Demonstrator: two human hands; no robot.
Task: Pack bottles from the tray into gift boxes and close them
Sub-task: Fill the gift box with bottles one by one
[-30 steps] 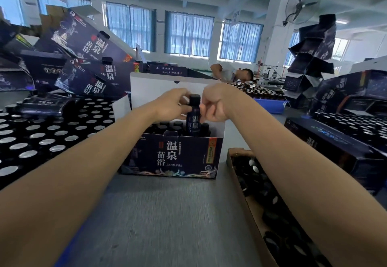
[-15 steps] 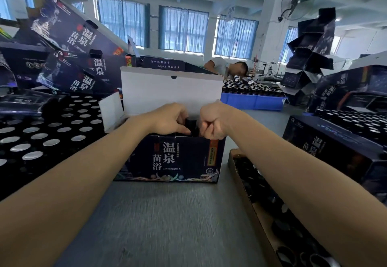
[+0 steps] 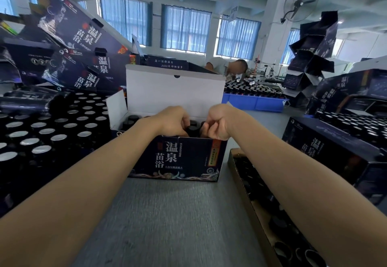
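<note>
A dark gift box with white characters stands open on the grey table, its white lid upright behind. Both hands reach into its right half. My left hand curls its fingers over the black cap of a dark bottle that sits low in the box. My right hand is curled against the same bottle from the right. Other black-capped bottles stand in the box's left half. To the left, a tray of silver-topped bottles fills the table.
A cardboard tray of dark bottles runs along the right of the table. Closed gift boxes and leaning stacks flank both sides. Behind a blue crate, a person bends over a far table.
The bottle that both hands held above the box has gone down into it. My hands followed it down to the box's rim.
</note>
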